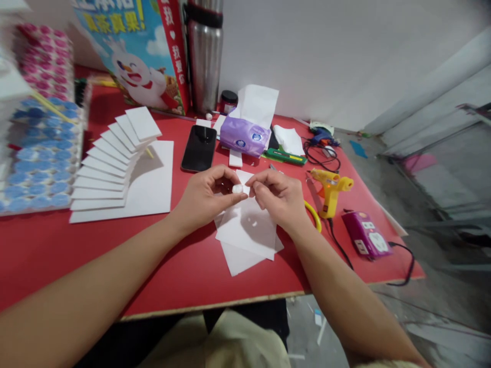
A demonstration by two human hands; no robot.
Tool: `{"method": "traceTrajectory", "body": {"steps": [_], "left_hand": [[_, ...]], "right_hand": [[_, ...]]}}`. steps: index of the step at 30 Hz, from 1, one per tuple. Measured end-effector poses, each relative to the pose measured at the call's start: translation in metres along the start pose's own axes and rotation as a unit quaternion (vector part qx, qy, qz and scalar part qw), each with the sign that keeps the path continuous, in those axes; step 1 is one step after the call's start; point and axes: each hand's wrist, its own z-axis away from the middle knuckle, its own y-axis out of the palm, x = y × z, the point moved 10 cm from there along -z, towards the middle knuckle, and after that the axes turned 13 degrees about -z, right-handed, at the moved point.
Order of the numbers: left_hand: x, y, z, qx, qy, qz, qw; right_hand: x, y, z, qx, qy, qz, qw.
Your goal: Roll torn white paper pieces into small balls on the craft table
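My left hand (207, 197) pinches a small white rounded piece (238, 189) between thumb and forefinger. Close beside it, my right hand (280, 197) has its thumb and fingertips pressed together; whatever they grip, if anything, is too small to make out. Both hands hover over several overlapping white paper sheets (245, 260) on the red table (184, 276). To the left, a fan-shaped spiral of white slabs (102, 179) stands on a white board (153, 191).
Near the back lie a phone (199, 147), a purple tissue pack (245, 133) and a green cutter (286, 156). On the right are a yellow glue gun (330, 189) and a purple power socket (366, 235) with cords. A steel bottle (206, 61) stands behind.
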Motion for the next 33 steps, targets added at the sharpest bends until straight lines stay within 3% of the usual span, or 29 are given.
{"method": "traceTrajectory", "body": {"steps": [4,15,21,33], "left_hand": [[0.002,0.000,-0.001,-0.002,0.006,-0.002,1.000],[0.006,0.001,-0.001,0.006,-0.009,0.009,1.000],[0.005,0.000,0.000,0.001,-0.017,0.003,1.000],[0.006,0.003,0.000,0.011,-0.017,0.012,1.000]], "right_hand": [[-0.004,-0.006,-0.001,-0.016,0.010,-0.042,0.999],[-0.026,0.004,-0.004,-0.004,0.101,-0.211,0.972],[-0.031,-0.006,-0.006,-0.028,0.092,-0.223,0.970],[-0.028,-0.003,-0.006,-0.038,0.090,-0.302,0.948]]}}
